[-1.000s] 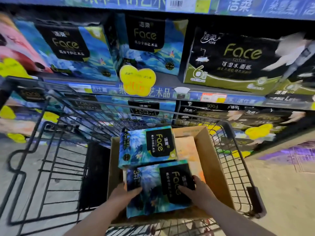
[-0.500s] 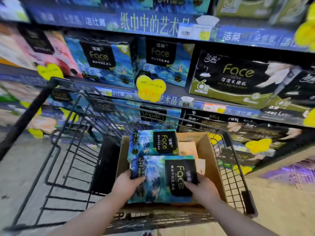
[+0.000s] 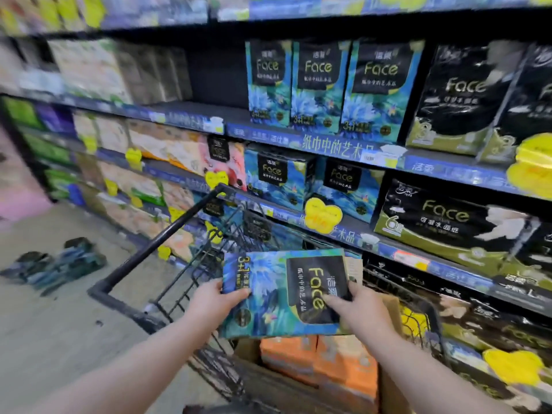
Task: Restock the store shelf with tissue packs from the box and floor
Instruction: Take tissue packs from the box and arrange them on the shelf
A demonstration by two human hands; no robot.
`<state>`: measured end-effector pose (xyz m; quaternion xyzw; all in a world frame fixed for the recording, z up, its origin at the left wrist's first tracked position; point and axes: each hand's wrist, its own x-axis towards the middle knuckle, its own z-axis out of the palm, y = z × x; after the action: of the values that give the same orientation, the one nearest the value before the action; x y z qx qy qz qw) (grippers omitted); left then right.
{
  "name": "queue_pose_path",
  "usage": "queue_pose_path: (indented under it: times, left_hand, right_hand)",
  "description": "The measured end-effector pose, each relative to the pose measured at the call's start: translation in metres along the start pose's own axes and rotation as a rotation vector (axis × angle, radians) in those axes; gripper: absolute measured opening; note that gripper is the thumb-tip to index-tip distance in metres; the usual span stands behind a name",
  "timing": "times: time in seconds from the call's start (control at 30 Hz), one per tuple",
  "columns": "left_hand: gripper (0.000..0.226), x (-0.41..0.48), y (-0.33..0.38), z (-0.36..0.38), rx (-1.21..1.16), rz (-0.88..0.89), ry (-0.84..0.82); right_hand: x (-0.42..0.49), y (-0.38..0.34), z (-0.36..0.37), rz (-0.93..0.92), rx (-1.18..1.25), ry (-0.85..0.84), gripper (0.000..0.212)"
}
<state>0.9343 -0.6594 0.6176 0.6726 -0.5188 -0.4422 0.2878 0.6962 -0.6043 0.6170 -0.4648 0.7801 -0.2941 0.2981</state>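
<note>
You hold one blue pack flat between both hands, above the box that sits in the cart. Your left hand grips its left edge with the thumb on top. Your right hand grips the right side with the thumb across the black label. Holding it at opposite ends probably keeps the soft pack level and lets you tip it upright as it goes up.

The cart stands just beside the shelf, so the reach is short. On that shelf the matching row stands upright, labels out, the packs touching one another. The dark gap to its left is likely where yours belongs, stood the same way.

Counted:
- One pack is in your hands.
- Three packs stand in the row.
- Two blue packs of the same look sit one level lower.
- At least two orange packs lie in the box under your hands.

A dark heap lies on the floor to the left, well apart from the cart. It is too blurred to count or to be sure it is packs.
</note>
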Motion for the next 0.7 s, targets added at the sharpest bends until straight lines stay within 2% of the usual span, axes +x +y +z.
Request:
queue_pose_path:
  times: [0.13, 0.27, 0.4, 0.7]
  left_hand:
    - [0.029, -0.031, 0.011, -0.064, -0.021, 0.017, 0.154]
    - [0.019, -0.056, 0.011, -0.124, -0.09, 0.026, 0.267]
    - [0.017, -0.073, 0.004, -0.173, -0.203, 0.053, 0.338]
    - [0.018, -0.063, -0.056, -0.339, -0.239, 0.059, 0.486]
  right_hand:
    - [-0.018, -0.057, 0.005, -0.151, 0.011, -0.052, 0.029]
    - [-0.039, -0.108, 0.02, -0.255, 0.017, -0.09, 0.029]
    - [-0.056, -0.154, 0.042, -0.349, 0.017, -0.119, 0.019]
    - [-0.102, -0.29, 0.159, -0.49, 0.043, -0.199, 0.02]
